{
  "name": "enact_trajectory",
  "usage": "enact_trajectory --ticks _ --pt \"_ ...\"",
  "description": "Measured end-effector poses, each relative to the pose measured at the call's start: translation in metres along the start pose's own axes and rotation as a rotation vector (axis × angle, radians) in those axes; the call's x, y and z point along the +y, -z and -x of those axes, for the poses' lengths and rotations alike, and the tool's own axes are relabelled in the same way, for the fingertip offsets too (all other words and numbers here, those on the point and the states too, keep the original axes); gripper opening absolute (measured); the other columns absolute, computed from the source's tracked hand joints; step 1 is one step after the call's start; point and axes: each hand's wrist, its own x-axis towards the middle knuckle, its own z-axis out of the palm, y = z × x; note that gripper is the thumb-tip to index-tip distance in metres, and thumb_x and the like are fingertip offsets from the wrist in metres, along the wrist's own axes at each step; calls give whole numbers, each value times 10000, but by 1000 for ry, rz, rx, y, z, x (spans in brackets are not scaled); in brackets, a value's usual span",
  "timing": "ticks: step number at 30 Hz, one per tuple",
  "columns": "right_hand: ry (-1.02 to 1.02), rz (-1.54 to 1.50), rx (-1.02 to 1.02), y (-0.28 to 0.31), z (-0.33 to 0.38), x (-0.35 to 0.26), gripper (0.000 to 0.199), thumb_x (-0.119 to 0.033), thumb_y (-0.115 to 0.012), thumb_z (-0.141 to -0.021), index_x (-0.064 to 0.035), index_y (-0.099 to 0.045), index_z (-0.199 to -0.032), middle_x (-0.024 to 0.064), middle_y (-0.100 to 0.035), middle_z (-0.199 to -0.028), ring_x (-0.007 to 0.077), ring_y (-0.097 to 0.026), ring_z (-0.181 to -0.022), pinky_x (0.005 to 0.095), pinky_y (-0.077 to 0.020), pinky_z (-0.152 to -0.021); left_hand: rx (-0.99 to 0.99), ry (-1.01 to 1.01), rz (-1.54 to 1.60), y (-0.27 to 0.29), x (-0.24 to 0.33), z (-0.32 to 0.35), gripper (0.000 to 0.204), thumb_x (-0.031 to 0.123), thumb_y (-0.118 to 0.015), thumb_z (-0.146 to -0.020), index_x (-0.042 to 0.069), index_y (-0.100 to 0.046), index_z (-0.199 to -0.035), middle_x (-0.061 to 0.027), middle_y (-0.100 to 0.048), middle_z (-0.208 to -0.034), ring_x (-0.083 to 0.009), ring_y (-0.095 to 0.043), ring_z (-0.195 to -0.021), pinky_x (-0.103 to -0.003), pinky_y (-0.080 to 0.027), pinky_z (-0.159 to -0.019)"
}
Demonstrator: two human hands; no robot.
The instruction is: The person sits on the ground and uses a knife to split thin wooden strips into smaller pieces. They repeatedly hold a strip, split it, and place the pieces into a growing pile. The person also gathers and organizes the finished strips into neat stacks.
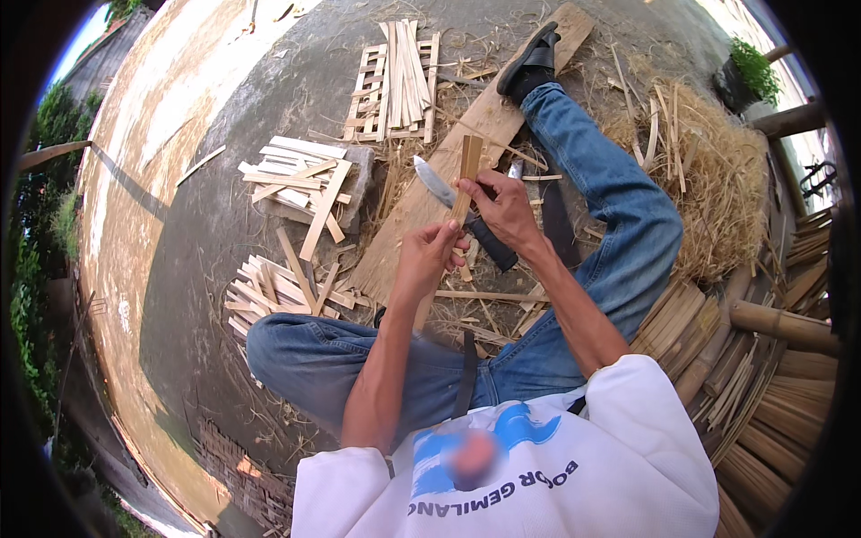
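Left hand grip: left hand (pixel 429 255) closed around the lower part of a bamboo strip (pixel 467 175), fingers wrapped, strip held nearly upright.
Right hand grip: right hand (pixel 502 208) clasps the dark handle of a knife (pixel 457 208) and also touches the strip at its middle; blade points to the person's left, lying across the strip.
Strip position: in front of the person, above a long wooden plank (pixel 466 134), between both hands.
Legs: blue jeans (pixel 619 224); right leg stretched out along the plank, black shoe (pixel 531 61) at its far end; left leg bent.
Left of plank: cut slats (pixel 300 175) heaped on a block; a second slat pile (pixel 269 291) near the left knee.
Far ground: lattice panel (pixel 393 81) with loose slats on it.
Right side: heap of shavings (pixel 717 188); bamboo bundles (pixel 762 394) stacked beside the person.
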Motion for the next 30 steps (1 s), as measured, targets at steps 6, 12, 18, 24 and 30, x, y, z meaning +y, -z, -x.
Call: enact_trajectory --ticks 6,12,18,24,30 --pt "133 82 -12 -2 10 3 196 -154 -678 -931 34 -661 -879 180 -579 -714 285 -533 -618 404 -420 -606 1 60 22 4 -16 -7 380 324 -639 -1001 -41 -680 -1100 -108 -727 -877 -128 -650 -610 -237 -486 -530" --pt "189 105 -34 -8 14 12 181 -132 -668 -929 33 -635 -861 174 -566 -721 327 -575 -657 422 -431 -616 46 103 50 -2 -20 -10 313 281 -634 -1006 -25 -697 -1010 -84 -714 -824 -121 -625 -536 -238 -449 -464" --pt "234 65 -25 -30 25 11 202 -151 -662 -942 31 -632 -862 183 -572 -734 319 -580 -631 432 -431 -598 93 93 -31 1 -20 -15 360 328 -596 -1024 -12 -694 -957 -60 -698 -788 -106 -616 -552 -245 -473 -513" --pt "-381 -579 33 -9 -3 32 276 -258 -622 -1006 5 -657 -931 53 -677 -792 130 -659 -674 338 -568 -653 66 -12 -138 -11 -6 -10 442 395 -563 -1034 -4 -662 -873 13 -575 -650 -60 -480 -478 -216 -381 -467" --pt "-863 -1103 -211 -16 3 66 165 -213 -620 -1001 -49 -639 -999 61 -682 -859 152 -663 -782 358 -576 -719 58 -132 -61 -17 11 -1 465 420 -516 -1050 9 -660 -884 21 -537 -632 -49 -462 -523 -210 -356 -473"
